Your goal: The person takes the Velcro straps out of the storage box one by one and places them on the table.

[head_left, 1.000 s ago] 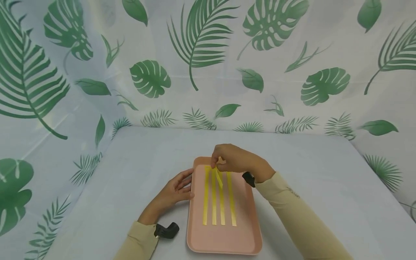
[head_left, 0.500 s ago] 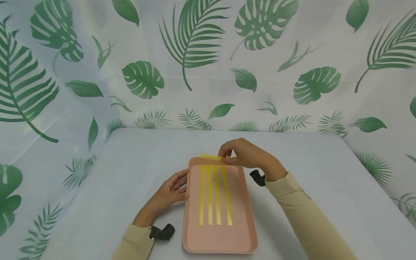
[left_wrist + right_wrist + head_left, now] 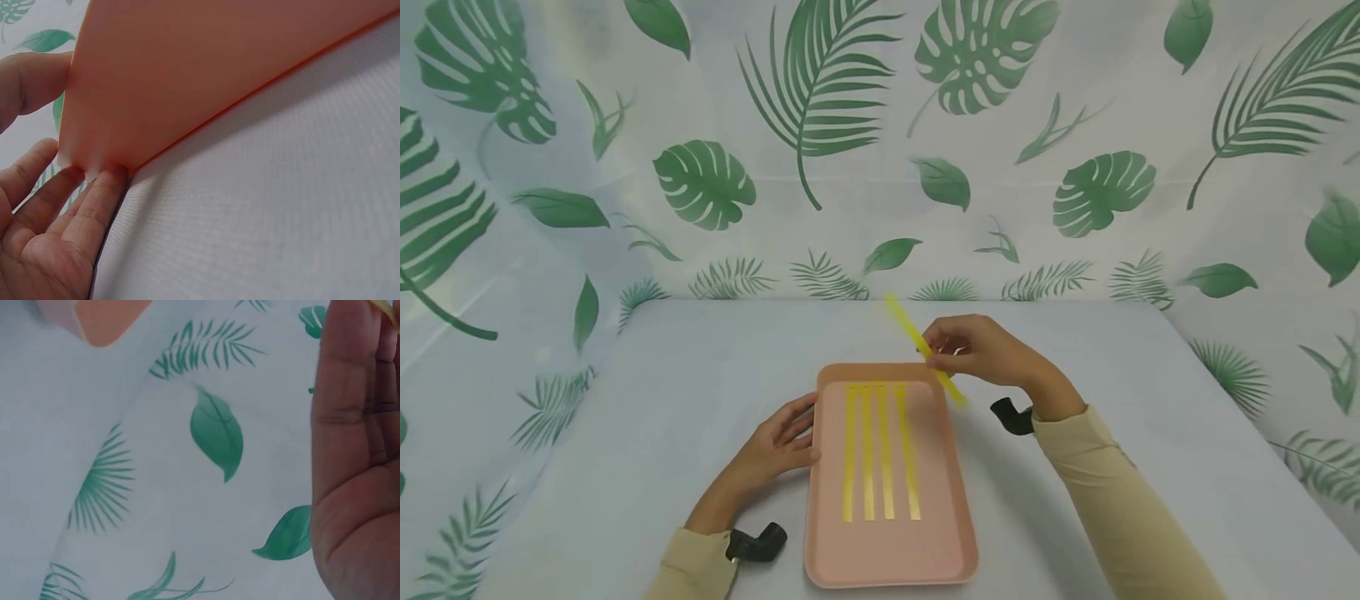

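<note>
A pink tray (image 3: 891, 554) with rounded corners lies on the white table. Several narrow yellow strips (image 3: 868, 450) run lengthwise inside it, side by side, and a yellow crosspiece (image 3: 877, 385) spans their far ends. My left hand (image 3: 775, 442) rests against the tray's left side, its fingers loosely spread; the left wrist view shows the fingertips (image 3: 112, 178) touching the tray's wall. Over the far right corner, my right hand (image 3: 992, 350) pinches a loose yellow strip (image 3: 906, 322) near its middle, held slantwise. Only a bit of that strip (image 3: 389, 311) shows in the right wrist view.
White cloth (image 3: 700, 350) covers the table, and a white leaf-printed curtain (image 3: 850, 217) hangs behind and at the sides. A black wrist camera mount (image 3: 757, 543) sits at the left wrist, another black mount (image 3: 1012, 417) at the right.
My right hand has lifted the yellow strip from above the tray, past its far rim, to the far right corner, turning it slantwise. The left hand has stayed at the tray's side.
</note>
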`<state>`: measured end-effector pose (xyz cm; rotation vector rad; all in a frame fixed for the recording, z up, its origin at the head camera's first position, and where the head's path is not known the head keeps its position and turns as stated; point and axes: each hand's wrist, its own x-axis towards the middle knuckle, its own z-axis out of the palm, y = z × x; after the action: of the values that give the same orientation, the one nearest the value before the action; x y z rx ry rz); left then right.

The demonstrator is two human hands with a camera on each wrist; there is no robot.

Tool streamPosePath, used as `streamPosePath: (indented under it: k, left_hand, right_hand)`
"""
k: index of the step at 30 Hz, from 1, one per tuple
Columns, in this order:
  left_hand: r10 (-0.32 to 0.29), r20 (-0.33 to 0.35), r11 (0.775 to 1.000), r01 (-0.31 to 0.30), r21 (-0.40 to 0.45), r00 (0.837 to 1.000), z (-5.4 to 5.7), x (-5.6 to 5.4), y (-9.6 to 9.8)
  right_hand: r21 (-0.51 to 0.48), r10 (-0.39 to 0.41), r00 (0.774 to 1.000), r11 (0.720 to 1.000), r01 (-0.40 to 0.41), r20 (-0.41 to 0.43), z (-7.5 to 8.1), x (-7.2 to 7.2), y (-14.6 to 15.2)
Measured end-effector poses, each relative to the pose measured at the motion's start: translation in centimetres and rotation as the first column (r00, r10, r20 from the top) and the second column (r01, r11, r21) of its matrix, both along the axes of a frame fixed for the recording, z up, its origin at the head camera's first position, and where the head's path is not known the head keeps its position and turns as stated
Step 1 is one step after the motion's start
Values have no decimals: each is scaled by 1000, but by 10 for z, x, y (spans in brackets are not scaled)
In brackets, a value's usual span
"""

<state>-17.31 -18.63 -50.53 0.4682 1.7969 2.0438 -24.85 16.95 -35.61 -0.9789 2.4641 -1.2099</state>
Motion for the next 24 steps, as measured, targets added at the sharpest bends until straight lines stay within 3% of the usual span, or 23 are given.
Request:
streamPosePath:
  k: [11,19,24]
  left_hand:
    - [-7,-57,1000,7,-4,998,-3,0,0]
    - [-5,-7,1000,5,-11,1000,-1,2,1]
    - [-2,-11,1000,2,-17,1000,-1,3,1]
  right_hand:
    - [-171,-106,987,977,127,124,-12,8,30]
    - [-253,-204,954,932,258,221,-23,16,49]
    - [-286,-244,932,904,319,268,-30,21,56]
